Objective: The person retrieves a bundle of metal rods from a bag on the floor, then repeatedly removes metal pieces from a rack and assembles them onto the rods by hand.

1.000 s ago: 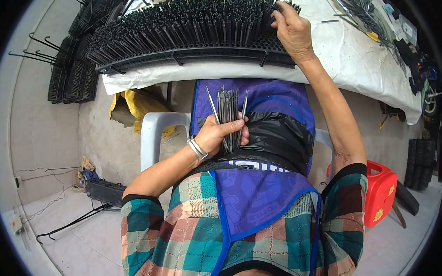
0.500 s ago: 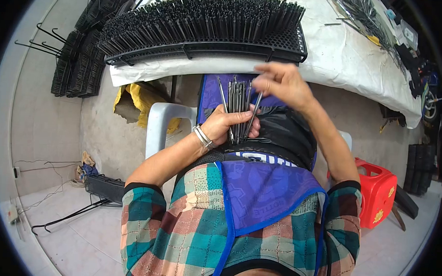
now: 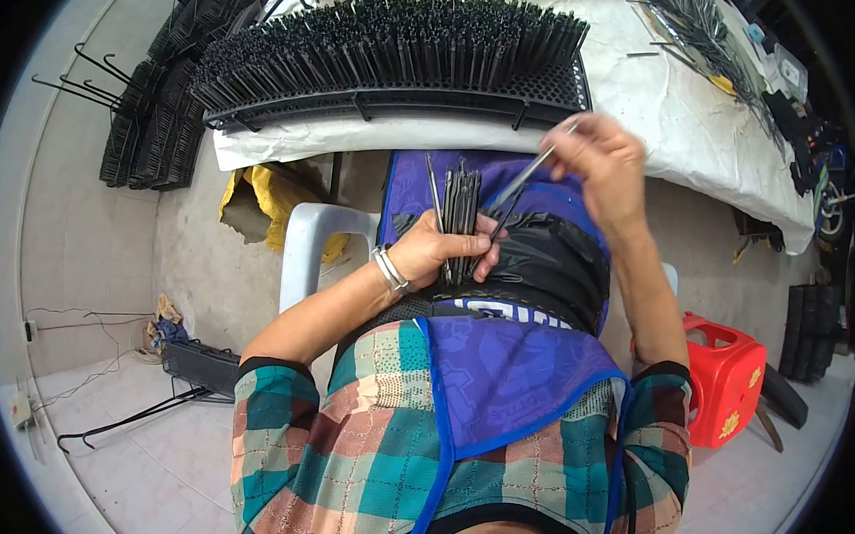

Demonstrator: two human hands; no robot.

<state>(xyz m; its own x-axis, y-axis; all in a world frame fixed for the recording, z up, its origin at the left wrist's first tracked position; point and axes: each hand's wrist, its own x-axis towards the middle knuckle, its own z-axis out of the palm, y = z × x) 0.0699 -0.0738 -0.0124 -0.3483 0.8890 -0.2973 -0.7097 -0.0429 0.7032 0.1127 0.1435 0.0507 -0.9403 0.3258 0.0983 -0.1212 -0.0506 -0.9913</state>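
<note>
From the head view I see the left hand [image 3: 426, 250] clasping a bundle of sticks [image 3: 462, 206] short of the near edge of the table [image 3: 687, 121]; the right hand [image 3: 601, 168] pinches a single stick [image 3: 537, 169]. A rack [image 3: 396, 108] stands along that edge. Handling sticks singly seems the step; the next move calls for a steady pinch.

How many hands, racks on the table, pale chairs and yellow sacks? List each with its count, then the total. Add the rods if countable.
Hands: 2 (left hand, right hand)
Black rack: 1
Pale chair: 1
Yellow sack: 1
Total: 5
Rods: bunched too tightly to count, so left out.
</note>
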